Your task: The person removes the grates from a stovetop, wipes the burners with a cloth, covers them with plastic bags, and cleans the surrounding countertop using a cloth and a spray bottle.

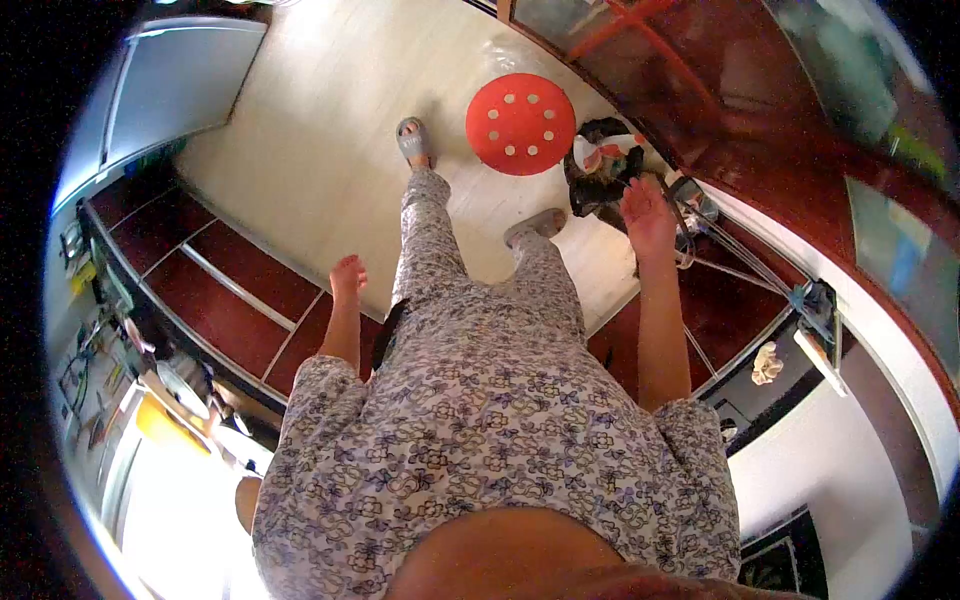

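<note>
My right hand [648,212] is held out with its fingers spread and nothing in it. In view it lies beside a bin lined with a black plastic bag [597,192], with white and red waste at the top; I cannot tell whether they touch. My left hand [348,276] hangs out to the side with loosely bent fingers and nothing visible in it. The dark red cabinet fronts [232,272] are the nearest thing to it. Between the bin and my grey slippers [411,138] stands a round red stool [520,122] with holes in its seat.
Pale flooring [310,110] stretches ahead of my feet. A light-coloured fridge or cabinet door [180,75] stands at the far left. Glass-paned dark red doors [720,90] run along the right. Several items crowd the counter at left, including a yellow object [165,425].
</note>
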### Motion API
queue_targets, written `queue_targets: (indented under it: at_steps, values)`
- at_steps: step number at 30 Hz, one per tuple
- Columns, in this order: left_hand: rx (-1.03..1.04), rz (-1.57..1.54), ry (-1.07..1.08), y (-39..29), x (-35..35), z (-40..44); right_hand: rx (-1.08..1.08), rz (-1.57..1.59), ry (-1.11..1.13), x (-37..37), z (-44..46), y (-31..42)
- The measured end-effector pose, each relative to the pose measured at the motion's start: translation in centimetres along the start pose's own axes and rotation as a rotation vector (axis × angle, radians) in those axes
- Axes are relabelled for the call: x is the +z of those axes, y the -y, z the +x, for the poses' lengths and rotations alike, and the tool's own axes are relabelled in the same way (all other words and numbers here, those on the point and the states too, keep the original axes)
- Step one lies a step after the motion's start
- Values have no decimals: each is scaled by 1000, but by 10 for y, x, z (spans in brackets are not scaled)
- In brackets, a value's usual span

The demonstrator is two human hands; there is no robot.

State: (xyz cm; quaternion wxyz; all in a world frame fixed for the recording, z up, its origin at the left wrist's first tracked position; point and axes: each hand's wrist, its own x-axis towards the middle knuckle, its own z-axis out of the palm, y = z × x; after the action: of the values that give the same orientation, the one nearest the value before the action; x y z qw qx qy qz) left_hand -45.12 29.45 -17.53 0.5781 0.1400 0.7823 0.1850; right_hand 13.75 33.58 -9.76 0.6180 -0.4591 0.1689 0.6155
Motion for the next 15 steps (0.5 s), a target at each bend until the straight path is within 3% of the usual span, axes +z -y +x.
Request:
queue_targets:
  at_steps: [2, 8, 13, 15]
  values:
    - [50, 7, 3, -54, 17, 24, -42, -40, -53, 34, 20, -9]
    - [324, 104, 348, -243, 105, 116, -92, -86, -161, 114, 104, -59]
    - [190, -19, 603, -274, 176, 159, -17, -301, -200, 157, 220, -94]
    - [144, -62, 689, -263, 204, 168, -49, -683, -239, 178, 262, -105]
